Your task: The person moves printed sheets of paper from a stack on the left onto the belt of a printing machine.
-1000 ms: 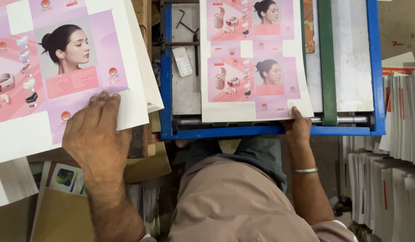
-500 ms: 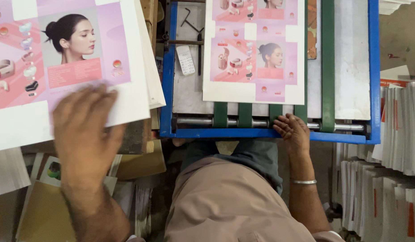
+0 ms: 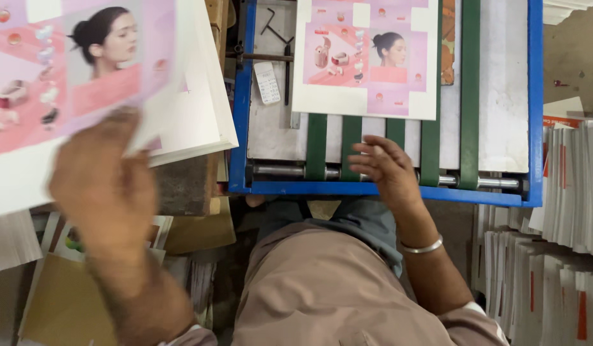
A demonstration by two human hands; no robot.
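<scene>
I judge this as sheet feeding, caught between one sheet and the next. My right hand [image 3: 389,168] lies open at six o'clock on the blue-framed feed table with green belts [image 3: 535,96], fingers spread over the belts and holding nothing. The pink printed carton sheet [image 3: 367,61] rides at twelve o'clock, well apart from it. My left hand [image 3: 104,186], blurred, presses flat on the top sheet of the pink printed stack [image 3: 85,70] at nine o'clock; I cannot tell whether it pinches the sheet. The next move calls for separating one sheet and laying it square on the belts.
</scene>
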